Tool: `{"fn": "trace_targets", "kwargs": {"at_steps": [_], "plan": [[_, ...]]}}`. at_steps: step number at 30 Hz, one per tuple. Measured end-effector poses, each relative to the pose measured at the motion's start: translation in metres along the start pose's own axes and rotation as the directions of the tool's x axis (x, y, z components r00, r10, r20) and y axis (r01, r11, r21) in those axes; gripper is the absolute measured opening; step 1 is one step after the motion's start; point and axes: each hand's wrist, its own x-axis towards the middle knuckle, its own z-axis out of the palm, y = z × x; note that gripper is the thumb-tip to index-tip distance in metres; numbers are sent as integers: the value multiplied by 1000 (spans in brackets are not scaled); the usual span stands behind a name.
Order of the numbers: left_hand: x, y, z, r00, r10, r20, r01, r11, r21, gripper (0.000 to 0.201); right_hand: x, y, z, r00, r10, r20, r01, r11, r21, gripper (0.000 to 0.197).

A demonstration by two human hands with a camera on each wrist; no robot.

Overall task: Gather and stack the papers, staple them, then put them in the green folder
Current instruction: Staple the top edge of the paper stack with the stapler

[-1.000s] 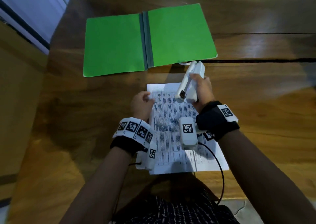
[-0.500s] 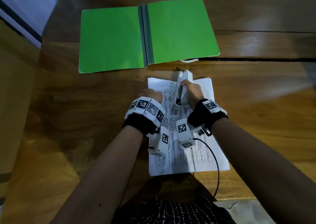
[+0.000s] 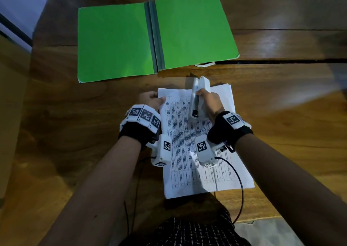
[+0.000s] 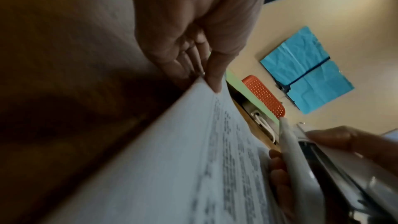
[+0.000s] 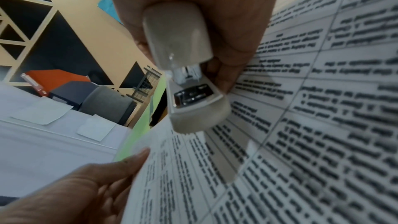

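A stack of printed papers [image 3: 189, 142] lies on the wooden table [image 3: 75, 133] in front of me. My left hand [image 3: 150, 100] pinches the stack's far left corner, thumb on top [image 4: 213, 77]. My right hand [image 3: 210, 103] grips a white stapler [image 3: 199, 99] held over the upper middle of the papers [image 5: 301, 125], with the stapler [image 5: 185, 77] mouth slightly apart and pointing toward the left hand [image 5: 96, 185]. The green folder [image 3: 154, 37] lies open and flat beyond the papers.
A thin cable runs from my right wrist across the paper's lower right corner [image 3: 238, 180]. A small white loop [image 3: 204, 64] pokes out under the folder's near right edge. The table's near edge is close to my body.
Both hands moved closer together over the papers' top edge. The stapler swung down from a raised tilt to lie low over the sheet, and the left hand shifted to the corner.
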Motion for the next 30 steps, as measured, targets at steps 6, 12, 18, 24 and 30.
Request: {"fn": "trace_targets", "kwargs": {"at_steps": [6, 12, 18, 24, 30], "plan": [[2, -9, -1, 997, 77, -24, -77, 997, -7, 4, 9, -13, 18, 997, -19, -74, 31, 988, 151, 32], [9, -13, -1, 990, 132, -48, -132, 991, -5, 16, 17, -59, 53, 958, -203, -204, 257, 923, 286, 21], [11, -16, 0, 991, 130, -38, -132, 988, -79, 15, 25, -51, 76, 906, -356, -230, 374, 927, 40, 46], [13, -17, -1, 994, 107, -1, -107, 990, -93, 25, 26, -42, 85, 903, -394, -169, 398, 917, -15, 40], [13, -17, -3, 993, 114, 0, -113, 983, -144, 35, 29, -46, 94, 915, -354, -192, 367, 929, 37, 39]]}}
